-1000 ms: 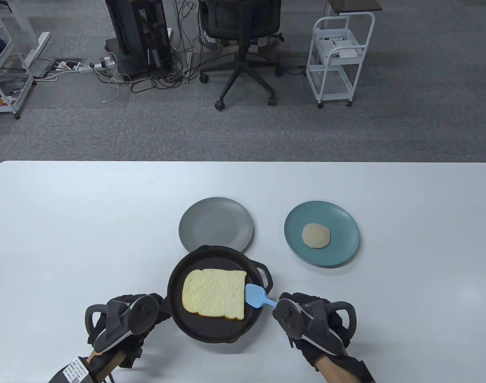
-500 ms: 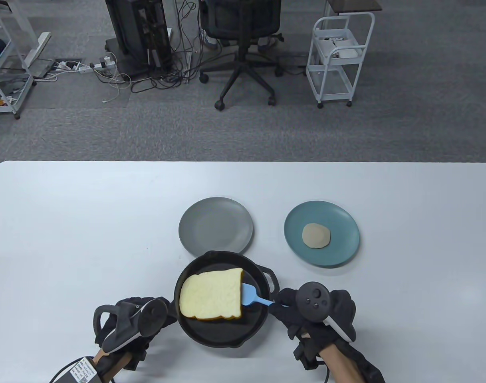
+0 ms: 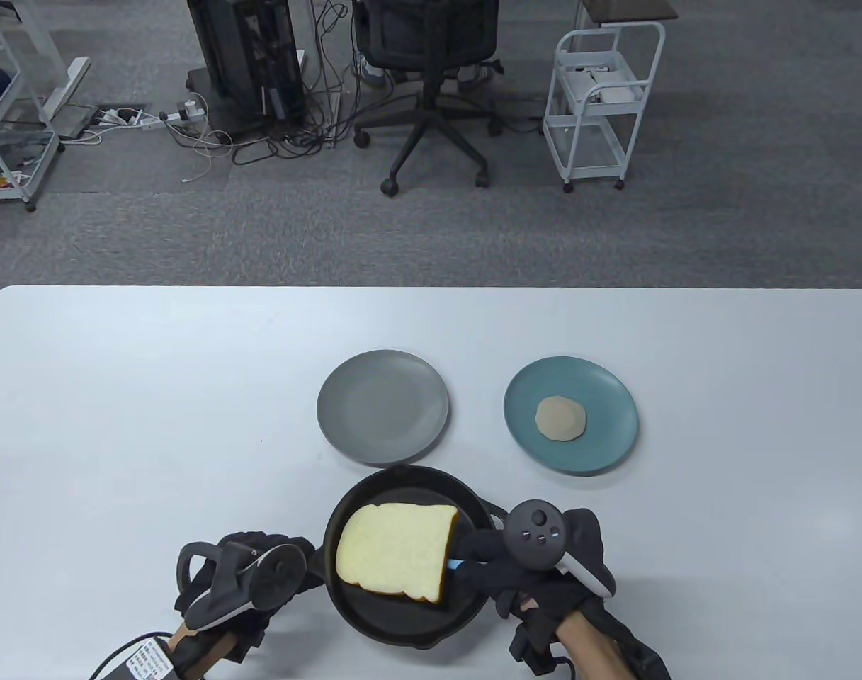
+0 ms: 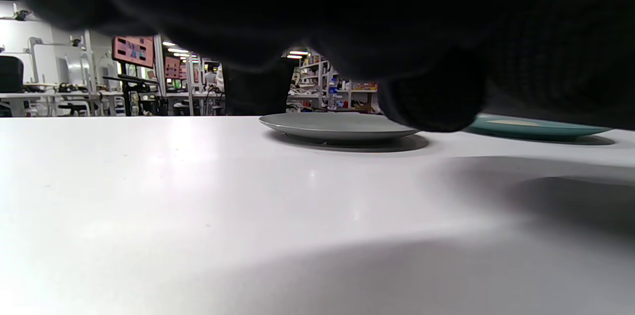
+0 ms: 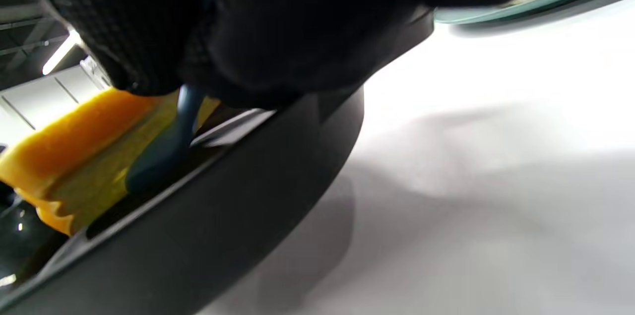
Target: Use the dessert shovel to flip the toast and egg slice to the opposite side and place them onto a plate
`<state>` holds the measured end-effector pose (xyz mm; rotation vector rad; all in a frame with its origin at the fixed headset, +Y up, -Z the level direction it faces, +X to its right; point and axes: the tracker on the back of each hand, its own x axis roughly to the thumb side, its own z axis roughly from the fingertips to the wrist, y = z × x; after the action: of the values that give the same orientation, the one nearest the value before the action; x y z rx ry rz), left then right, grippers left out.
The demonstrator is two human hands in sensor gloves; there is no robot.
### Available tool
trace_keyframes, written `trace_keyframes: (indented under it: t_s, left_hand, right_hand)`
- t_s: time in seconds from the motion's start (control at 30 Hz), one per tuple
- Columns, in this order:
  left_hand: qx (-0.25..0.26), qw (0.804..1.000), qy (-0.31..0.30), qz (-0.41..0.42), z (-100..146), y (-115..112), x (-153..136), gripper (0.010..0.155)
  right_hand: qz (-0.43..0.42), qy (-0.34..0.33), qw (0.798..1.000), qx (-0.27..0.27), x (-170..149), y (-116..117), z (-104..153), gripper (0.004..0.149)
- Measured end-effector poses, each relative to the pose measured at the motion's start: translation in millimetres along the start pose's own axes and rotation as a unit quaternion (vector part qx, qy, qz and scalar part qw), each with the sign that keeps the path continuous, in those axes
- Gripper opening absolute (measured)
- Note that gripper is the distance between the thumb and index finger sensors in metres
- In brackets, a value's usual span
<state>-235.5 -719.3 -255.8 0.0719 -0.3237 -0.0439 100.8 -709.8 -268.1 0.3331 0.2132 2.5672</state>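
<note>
A white table (image 3: 154, 397) is seen from above, with two gloved hands entering from the near edge. A black skillet (image 3: 374, 623) sits near that edge, and a slice of toast (image 3: 395, 549) is tilted up inside it, its right edge raised off the pan while the left edge stays low. Under that raised edge a blue dessert shovel (image 3: 456, 564) is wedged; only a sliver of its handle is seen from above, and in the right wrist view its blade (image 5: 163, 149) is pressed against the toast's yellow underside (image 5: 74, 156). The shovel's handle is gripped by the curled fingers of the right hand (image 3: 537, 567). The left hand (image 3: 246, 574) is placed at the skillet's left side, where the handle is hidden beneath it, so its grip cannot be told. Beyond the skillet, a grey plate (image 3: 382, 407) lies bare, and to its right a teal plate (image 3: 600, 439) carries the round, pale egg slice (image 3: 560, 418).
</note>
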Motion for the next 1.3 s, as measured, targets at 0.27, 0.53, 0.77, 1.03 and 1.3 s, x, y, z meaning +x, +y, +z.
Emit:
trace_keyframes:
  t_s: [0.27, 0.53, 0.77, 1.03, 1.3]
  left_hand:
    - [-0.017, 1.0, 0.009, 0.01, -2, -3, -6, 0.043]
    - [-0.025, 0.999, 0.03, 0.037, -3, -1, -10, 0.043]
    - [-0.023, 0.998, 0.037, 0.034, -1, 1, -10, 0.043]
    - [-0.019, 0.998, 0.038, 0.039, -2, 2, -12, 0.043]
    - [-0.015, 0.998, 0.049, 0.025, -2, 3, -14, 0.043]
  right_hand:
    - [-0.05, 0.048, 0.996, -0.052, -20, -13, 2, 0.047]
    - [0.217, -0.091, 0.932, -0.277, 25, -21, 28, 0.046]
    - [0.232, -0.098, 0.936, -0.248, 28, -4, 23, 0.046]
    - [0.202, -0.082, 0.946, -0.242, 23, -6, 21, 0.045]
    - [0.159, -0.07, 0.956, -0.237, 21, -13, 21, 0.047]
